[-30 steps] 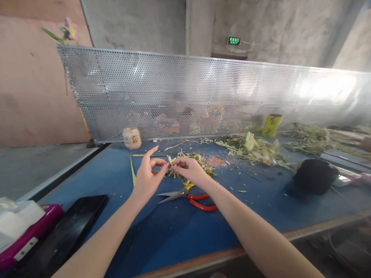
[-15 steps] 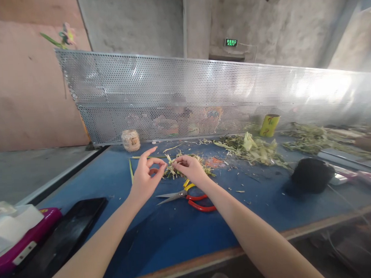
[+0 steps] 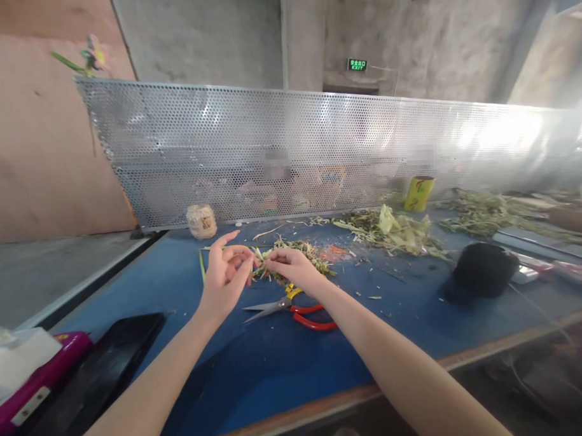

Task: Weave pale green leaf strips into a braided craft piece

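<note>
My left hand (image 3: 228,269) is in a pinch, thumb against fingertips, with one finger raised. Between its tips and my right hand (image 3: 291,266) shows a small pale green plant strip (image 3: 257,253). My right thumb and fingers are also pinched on this piece, its end hidden by them. Just behind lies a pile of cut plant scraps (image 3: 316,255) on the blue tabletop (image 3: 272,365). Scissors (image 3: 280,305) with red and yellow handles lie parted below my hands, blades pointing left. A long green strip (image 3: 201,265) lies left of my left hand.
A roll of pale twine (image 3: 201,222) stands at back left, near a perforated metal screen (image 3: 249,124). A black phone (image 3: 128,338) and a magenta case (image 3: 48,373) lie at left. To the right are leafy scraps (image 3: 401,233), a yellow can (image 3: 419,194) and a black roll (image 3: 486,270).
My left fingers have curled in more, and the two pinches have come closer together around the pale strip. The whole view has shifted slightly; the scissors lie still.
</note>
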The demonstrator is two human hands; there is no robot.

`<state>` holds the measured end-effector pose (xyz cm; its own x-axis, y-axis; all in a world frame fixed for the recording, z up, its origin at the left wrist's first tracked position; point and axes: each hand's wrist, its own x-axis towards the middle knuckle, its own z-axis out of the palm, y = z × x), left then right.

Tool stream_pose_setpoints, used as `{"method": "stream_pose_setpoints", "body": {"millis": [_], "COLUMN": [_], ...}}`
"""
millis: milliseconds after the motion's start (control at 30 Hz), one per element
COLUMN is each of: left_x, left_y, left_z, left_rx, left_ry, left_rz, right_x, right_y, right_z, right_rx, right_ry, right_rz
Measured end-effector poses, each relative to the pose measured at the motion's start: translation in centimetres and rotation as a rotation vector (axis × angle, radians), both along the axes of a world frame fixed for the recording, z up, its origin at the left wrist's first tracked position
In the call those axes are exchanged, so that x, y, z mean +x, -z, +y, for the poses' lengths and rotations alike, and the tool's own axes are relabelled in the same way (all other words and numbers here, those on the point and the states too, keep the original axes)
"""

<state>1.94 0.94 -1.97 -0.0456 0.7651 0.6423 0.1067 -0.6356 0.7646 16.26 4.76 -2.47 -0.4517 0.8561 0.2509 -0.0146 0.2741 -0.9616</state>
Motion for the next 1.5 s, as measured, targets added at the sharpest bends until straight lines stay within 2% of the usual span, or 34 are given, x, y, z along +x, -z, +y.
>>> {"method": "stream_pose_setpoints", "body": {"millis": [167,367,633,800,1067,1267,1500], "left_x": [-0.3,-0.4,-0.5,-0.3,-0.5,-0.2,0.0], "left_y": [0.1,0.2,0.3,0.3,0.4,0.6,0.0], "left_z": [0.2,0.2,-0.1,-0.4,-0.1,0.1,-0.6], "left_rx": [-0.016,0.037,0.005,-0.039,-0.036,0.020,-0.073], "left_ry": [-0.116,-0.201,-0.325,-0.319,-0.364,-0.270,-0.048], "left_rz": [0.115,0.188,0.341,0.356,0.340,0.287,0.148], "right_x": [-0.2,-0.5,-0.3,-0.2,-0.1,-0.1,0.0], "right_y": [0.1,0.4,0.7,0.7,0.4,0.6,1.1], "right_z": [-0.1,0.1,0.1,-0.2,-0.4,-0.2,0.4], "right_rx": [0.039,0.069,0.295,0.424,0.425,0.385,0.375], "right_ry": [-0.023,0.053,0.170,0.194,0.223,0.257,0.295], "right_rz": [-0.006,0.084,-0.046,-0.139,-0.172,-0.152,-0.157]}}
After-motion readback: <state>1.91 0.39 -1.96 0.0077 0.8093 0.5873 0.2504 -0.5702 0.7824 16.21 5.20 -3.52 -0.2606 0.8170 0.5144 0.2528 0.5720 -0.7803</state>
